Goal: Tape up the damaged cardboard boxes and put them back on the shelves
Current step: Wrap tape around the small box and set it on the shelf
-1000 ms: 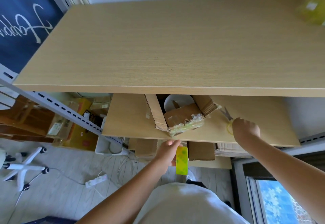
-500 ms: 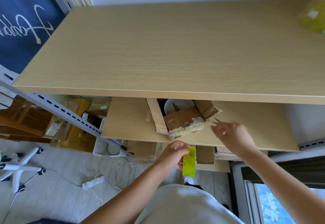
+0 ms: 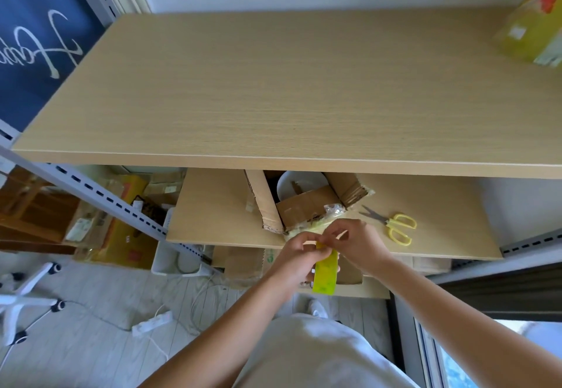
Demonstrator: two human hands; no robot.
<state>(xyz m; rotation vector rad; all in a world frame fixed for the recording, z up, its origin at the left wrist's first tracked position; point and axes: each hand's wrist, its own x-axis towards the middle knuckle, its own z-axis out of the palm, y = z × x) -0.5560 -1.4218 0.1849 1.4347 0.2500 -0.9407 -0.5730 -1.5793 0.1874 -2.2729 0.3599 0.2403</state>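
Note:
An open, torn cardboard box (image 3: 304, 205) with spread flaps and crumpled old tape on its near edge stands on the second shelf (image 3: 219, 214), half hidden under the top shelf (image 3: 273, 98). A white round object lies inside it. In front of the shelf edge my left hand (image 3: 296, 258) grips a yellow-green tape roll (image 3: 326, 275), seen edge-on. My right hand (image 3: 355, 243) pinches at the top of the roll, thumb and fingertips meeting next to my left fingers. Yellow-handled scissors (image 3: 395, 226) lie on the second shelf, right of the box.
A yellow package (image 3: 535, 25) sits at the top shelf's far right. More cardboard boxes (image 3: 243, 263) fill the lower shelf, with yellow boxes (image 3: 121, 235) to the left. On the floor lie a power strip (image 3: 152, 326) and a white chair base (image 3: 27, 296).
My right hand let go of the scissors, which now lie on the shelf, and moved left to the tape roll. My left hand raised the roll slightly.

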